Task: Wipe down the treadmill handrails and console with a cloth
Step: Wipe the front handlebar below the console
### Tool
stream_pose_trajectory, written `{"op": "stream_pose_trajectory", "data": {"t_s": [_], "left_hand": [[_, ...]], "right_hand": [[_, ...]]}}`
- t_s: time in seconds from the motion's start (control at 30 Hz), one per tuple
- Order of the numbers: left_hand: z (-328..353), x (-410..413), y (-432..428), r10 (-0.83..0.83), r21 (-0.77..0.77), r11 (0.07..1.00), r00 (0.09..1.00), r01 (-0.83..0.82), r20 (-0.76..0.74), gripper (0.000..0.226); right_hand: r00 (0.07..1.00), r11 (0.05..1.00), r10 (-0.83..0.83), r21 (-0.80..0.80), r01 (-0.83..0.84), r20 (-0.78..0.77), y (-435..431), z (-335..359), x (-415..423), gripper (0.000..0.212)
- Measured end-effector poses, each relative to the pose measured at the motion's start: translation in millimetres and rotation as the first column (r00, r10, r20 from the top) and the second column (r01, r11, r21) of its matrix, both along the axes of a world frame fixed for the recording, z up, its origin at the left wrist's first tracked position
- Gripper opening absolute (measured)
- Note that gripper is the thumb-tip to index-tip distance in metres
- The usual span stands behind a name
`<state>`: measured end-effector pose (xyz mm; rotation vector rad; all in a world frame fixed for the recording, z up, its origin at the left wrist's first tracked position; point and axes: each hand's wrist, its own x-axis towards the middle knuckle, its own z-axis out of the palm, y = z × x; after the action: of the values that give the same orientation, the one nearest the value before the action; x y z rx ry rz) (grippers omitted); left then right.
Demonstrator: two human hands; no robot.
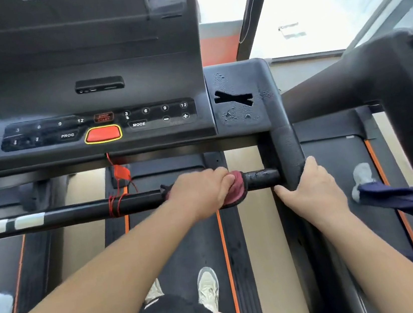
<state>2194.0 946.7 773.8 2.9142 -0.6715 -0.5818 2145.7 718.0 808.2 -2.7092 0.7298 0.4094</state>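
Note:
A black crossbar handrail point(76, 213) runs across the treadmill in front of me. My left hand point(202, 191) is wrapped around its right part, gripping a dark red cloth point(236, 191) pressed onto the bar. My right hand point(312, 189) rests on the right side handrail point(286, 151) where the bar joins it, fingers curled on the padding. Above sits the console point(102, 128) with number keys, PROG and MODE buttons and a red stop button point(103, 134). Water droplets lie on the console's right wing point(234, 100).
A red safety cord point(120, 186) hangs from the console and is wound around the bar. My shoes point(208, 290) stand on the belt below. Another person's leg and shoe point(363, 180) are on the neighbouring treadmill at right, whose thick handrail point(373, 74) crosses the upper right.

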Motion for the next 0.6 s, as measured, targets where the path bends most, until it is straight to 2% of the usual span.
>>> {"op": "stream_pose_trajectory", "data": {"t_s": [0.1, 0.17, 0.27, 0.37, 0.43, 0.5, 0.53, 0.6], "left_hand": [[-16, -46, -7, 0.026, 0.084, 0.996, 0.991, -0.038, 0.131, 0.056], [-25, -59, -12, 0.025, 0.03, 0.999, 0.977, -0.032, 0.211, 0.065], [-15, -28, -36, 0.024, 0.013, 1.0, 0.99, -0.026, 0.136, 0.052], [0, 9, -50, -0.107, -0.076, 0.991, 0.994, 0.107, 0.011, 0.041], [6, 21, -50, -0.144, -0.11, 0.984, 0.988, 0.138, -0.054, 0.039], [3, 12, -51, -0.077, -0.088, 0.993, 0.997, 0.077, 0.002, 0.037], [-3, 0, -52, -0.033, -0.062, 0.997, 0.996, 0.038, 0.079, 0.037], [-16, -28, -49, -0.062, -0.01, 0.998, 0.986, 0.065, 0.158, 0.051]], "right_hand": [[0.996, 0.991, -0.088, 0.106, 0.087, 0.007, -4, 4, 3, 0.051], [0.997, 0.992, -0.08, 0.103, 0.079, 0.005, -5, 4, 3, 0.048], [0.999, 0.997, -0.049, 0.066, 0.048, 0.007, -4, 5, 3, 0.047], [0.999, 0.997, -0.05, 0.056, 0.05, -0.001, -5, 7, 6, 0.049], [0.999, 0.998, -0.046, 0.047, 0.046, -0.005, -6, 8, 5, 0.049], [0.999, 0.999, -0.035, 0.041, 0.035, -0.003, -6, 8, 5, 0.049], [0.999, 0.999, -0.032, 0.034, 0.032, -0.003, -6, 8, 4, 0.049], [1.0, 1.0, -0.018, 0.008, 0.018, 0.002, -6, 6, 3, 0.049]]}}
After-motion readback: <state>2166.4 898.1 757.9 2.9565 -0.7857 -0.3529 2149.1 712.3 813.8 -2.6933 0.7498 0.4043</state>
